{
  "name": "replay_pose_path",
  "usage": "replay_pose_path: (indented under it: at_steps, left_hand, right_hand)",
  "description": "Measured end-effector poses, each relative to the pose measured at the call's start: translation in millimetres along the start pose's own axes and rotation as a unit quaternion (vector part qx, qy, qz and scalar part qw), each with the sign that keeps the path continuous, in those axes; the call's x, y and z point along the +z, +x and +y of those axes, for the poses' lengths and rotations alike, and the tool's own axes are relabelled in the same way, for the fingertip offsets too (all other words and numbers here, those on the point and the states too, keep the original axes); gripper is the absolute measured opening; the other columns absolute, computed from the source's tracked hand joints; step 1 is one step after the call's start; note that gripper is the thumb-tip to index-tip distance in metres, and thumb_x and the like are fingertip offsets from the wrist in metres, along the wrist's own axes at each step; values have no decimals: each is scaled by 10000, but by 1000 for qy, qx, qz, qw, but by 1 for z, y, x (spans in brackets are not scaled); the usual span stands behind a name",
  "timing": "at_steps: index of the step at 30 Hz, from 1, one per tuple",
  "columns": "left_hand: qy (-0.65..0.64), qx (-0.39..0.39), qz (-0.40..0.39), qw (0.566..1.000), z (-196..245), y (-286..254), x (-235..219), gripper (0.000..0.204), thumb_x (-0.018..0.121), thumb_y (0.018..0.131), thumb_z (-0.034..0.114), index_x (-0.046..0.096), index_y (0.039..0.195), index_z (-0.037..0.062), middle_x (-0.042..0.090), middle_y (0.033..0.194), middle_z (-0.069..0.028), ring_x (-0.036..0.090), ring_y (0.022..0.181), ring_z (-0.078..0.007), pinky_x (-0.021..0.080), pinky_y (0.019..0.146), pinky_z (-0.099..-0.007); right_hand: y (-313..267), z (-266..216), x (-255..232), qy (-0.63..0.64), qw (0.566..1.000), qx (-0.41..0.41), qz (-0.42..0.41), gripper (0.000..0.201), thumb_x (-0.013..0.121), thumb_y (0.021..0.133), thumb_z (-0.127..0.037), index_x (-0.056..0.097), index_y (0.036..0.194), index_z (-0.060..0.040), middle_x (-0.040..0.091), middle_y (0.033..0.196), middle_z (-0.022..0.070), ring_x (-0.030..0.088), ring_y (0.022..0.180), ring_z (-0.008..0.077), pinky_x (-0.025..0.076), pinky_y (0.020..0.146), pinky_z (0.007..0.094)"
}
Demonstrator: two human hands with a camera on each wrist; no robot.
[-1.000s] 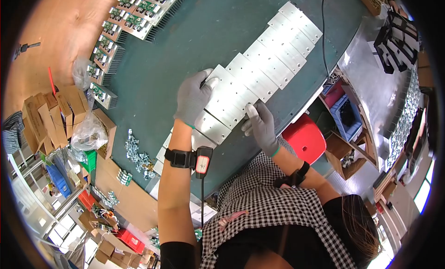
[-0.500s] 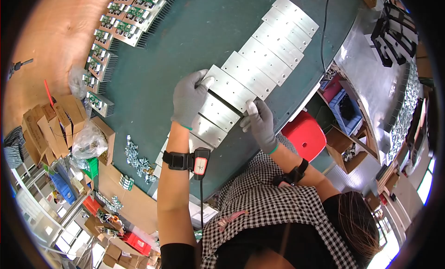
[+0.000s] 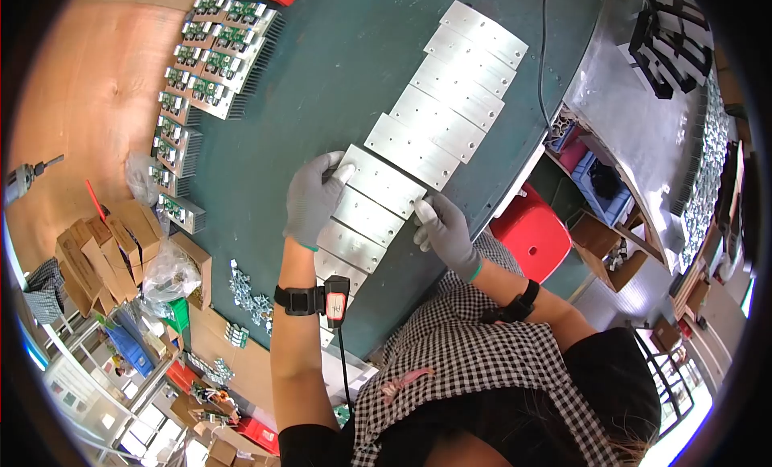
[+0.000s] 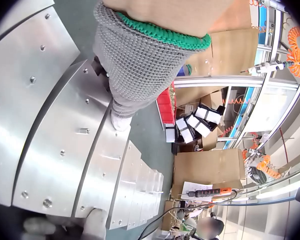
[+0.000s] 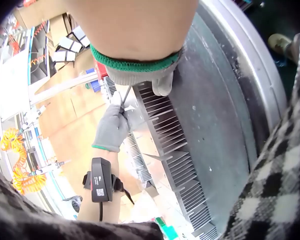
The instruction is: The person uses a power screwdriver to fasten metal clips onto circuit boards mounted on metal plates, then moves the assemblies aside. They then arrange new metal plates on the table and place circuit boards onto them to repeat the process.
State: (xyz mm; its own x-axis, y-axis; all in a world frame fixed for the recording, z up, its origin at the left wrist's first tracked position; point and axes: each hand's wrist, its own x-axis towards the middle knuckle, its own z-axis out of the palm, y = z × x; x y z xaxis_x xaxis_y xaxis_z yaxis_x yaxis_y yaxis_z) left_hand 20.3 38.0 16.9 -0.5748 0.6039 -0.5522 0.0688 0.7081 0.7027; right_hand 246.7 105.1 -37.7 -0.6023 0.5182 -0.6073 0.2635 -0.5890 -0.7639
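Observation:
In the head view, a row of silvery drilled plates (image 3: 412,152) runs diagonally over the table. My gloved left hand (image 3: 314,200) pinches the upper left end of one plate (image 3: 376,181) between thumb and fingers. At that plate's lower right corner, the gloved right hand (image 3: 447,235) holds on with its thumb on top and fingers bent. A dark gap separates this plate from its upper neighbour. The left wrist view has the left hand (image 4: 140,67) with a fingertip on the metal. Thin fins (image 5: 177,150) show beneath the plates in the right wrist view.
Finned blocks with green circuit boards (image 3: 217,65) stand at the table's upper left. Loose metal parts (image 3: 249,294) lie near the left edge. A black cable (image 3: 544,57) crosses the right side; a red stool (image 3: 531,235) is beside the table.
The dark gap, below the held plate half a second ago, is now above it; that plate has shifted toward the lower ones with both hands. The head view has also shifted.

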Motion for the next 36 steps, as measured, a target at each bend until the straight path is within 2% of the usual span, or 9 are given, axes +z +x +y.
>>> replay_pose_path:
  at_steps: [3,7,10,11,14,23,29,32,36]
  left_hand:
    - [68,150,108,980,-4,18,6,332,679,921,236,662,1154,0,711,964,-109,676,812,-183,520,730,-296]
    - [116,208,78,968,24,42,26,385,665,920,293,652,1188,17,698,1075,-155,682,955,-261,516,851,-337]
    - [112,136,4,984,30,54,36,388,661,937,204,609,1244,-26,708,1023,-100,654,855,-134,515,801,-271]
    - [113,162,16,980,29,55,35,380,662,934,182,608,1239,-40,709,988,-80,644,833,-119,512,778,-257]
    - [20,72,-7,997,39,47,31,366,665,929,155,614,1234,-40,707,998,-61,634,837,-106,513,775,-248]
    - [21,57,-17,998,47,49,25,359,664,926,140,618,1242,-25,708,1049,-78,649,895,-124,517,814,-261]
    - [150,230,55,960,64,71,45,357,646,938,145,609,1242,-40,703,1123,-123,670,962,-171,515,860,-285]
    - [102,161,-2,982,62,83,55,327,661,914,183,649,1191,10,715,1079,-122,690,948,-207,525,826,-296]
    - [16,120,-9,993,62,86,51,320,669,908,152,648,1185,-6,724,1042,-109,686,905,-172,527,813,-283]
  right_hand:
    - [-1,-9,-22,25,999,-5,44,423,568,979,-445,533,958,-24,561,787,28,580,560,77,468,464,209]
    - [14,-23,-34,34,997,-23,61,395,572,982,-418,531,961,-26,549,767,18,580,563,75,465,469,206]
    - [24,-30,-29,30,997,-13,65,367,586,979,-388,537,961,-24,540,746,10,576,568,70,460,473,206]
    - [24,-28,-28,30,997,-19,62,359,591,978,-378,540,962,-23,539,741,8,574,571,67,457,476,206]
    - [22,-29,-27,36,998,-23,54,337,602,974,-352,551,967,-19,533,738,2,558,585,58,450,494,206]
    - [20,-35,-33,9,999,-36,16,364,573,985,-375,560,955,-12,553,757,9,556,591,60,453,502,211]
    - [22,-54,-65,31,994,-4,102,385,569,983,-401,550,901,-25,571,736,28,569,560,65,448,474,195]
    - [36,-57,-58,33,994,-49,96,377,582,978,-395,545,913,-26,551,717,19,568,562,63,452,480,195]
    - [45,-57,-52,33,994,-48,90,349,591,977,-369,549,954,-24,548,721,8,578,596,62,465,503,202]
